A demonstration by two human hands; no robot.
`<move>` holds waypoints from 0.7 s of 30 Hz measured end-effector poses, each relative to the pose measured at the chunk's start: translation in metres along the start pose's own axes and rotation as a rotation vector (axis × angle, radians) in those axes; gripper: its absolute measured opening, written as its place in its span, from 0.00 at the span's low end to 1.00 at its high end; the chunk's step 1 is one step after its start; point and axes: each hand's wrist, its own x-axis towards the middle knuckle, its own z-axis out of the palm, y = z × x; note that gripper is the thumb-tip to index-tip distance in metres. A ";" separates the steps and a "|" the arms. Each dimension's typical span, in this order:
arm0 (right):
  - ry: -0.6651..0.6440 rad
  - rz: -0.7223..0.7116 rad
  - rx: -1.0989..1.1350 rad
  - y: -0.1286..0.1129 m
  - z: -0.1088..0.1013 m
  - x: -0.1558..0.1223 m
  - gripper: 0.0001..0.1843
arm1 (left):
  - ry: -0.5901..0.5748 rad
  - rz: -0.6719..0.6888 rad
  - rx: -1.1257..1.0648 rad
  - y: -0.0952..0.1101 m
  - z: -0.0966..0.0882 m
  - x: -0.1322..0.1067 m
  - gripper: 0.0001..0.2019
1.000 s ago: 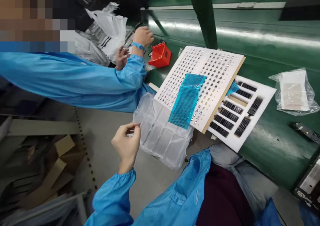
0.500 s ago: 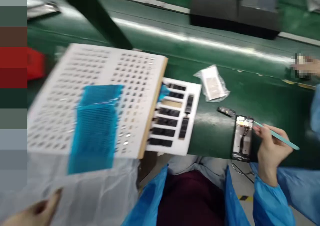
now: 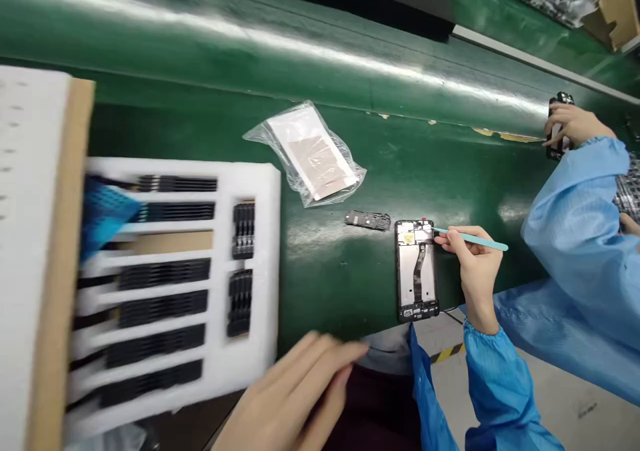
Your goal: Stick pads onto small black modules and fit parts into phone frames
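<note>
Green conveyor belt [image 3: 320, 58]: right hand [image 3: 473, 264] pinches a teal plastic spudger [image 3: 473, 239] narrowly beside a phone frame [image 3: 417, 271]; left hand [image 3: 295, 398] open, blurred, near white foam tray [image 3: 265, 238].

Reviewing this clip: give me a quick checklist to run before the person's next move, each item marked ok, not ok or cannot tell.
Right hand grips the teal pick: ok.
Pick tip touches the black phone frame: cannot tell; it sits at the frame's top edge.
Frame lies flat on the green bench: ok.
Small black circuit part lies apart from the frame: ok.
Left hand holds nothing: cannot tell; it is blurred.
Co-worker's hand stays away from the frame: ok; it is far to the upper right.
</note>
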 end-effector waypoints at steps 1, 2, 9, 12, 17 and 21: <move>-0.013 0.012 0.005 -0.001 0.001 0.001 0.14 | 0.007 0.046 0.000 0.003 0.006 0.023 0.15; -0.025 0.025 0.010 -0.003 0.003 0.002 0.14 | 0.026 0.094 0.028 0.003 0.013 0.047 0.16; -0.024 0.090 0.008 -0.009 0.009 -0.002 0.13 | 0.062 0.234 0.431 -0.011 0.054 0.139 0.18; -0.033 0.102 0.023 -0.010 0.009 -0.003 0.12 | 0.028 0.223 0.462 -0.010 0.057 0.139 0.18; -0.046 0.125 0.048 -0.011 0.010 -0.001 0.14 | 0.014 0.226 0.520 -0.007 0.058 0.136 0.18; -0.033 0.114 0.049 -0.013 0.008 -0.004 0.13 | 0.021 0.237 0.569 -0.006 0.061 0.133 0.18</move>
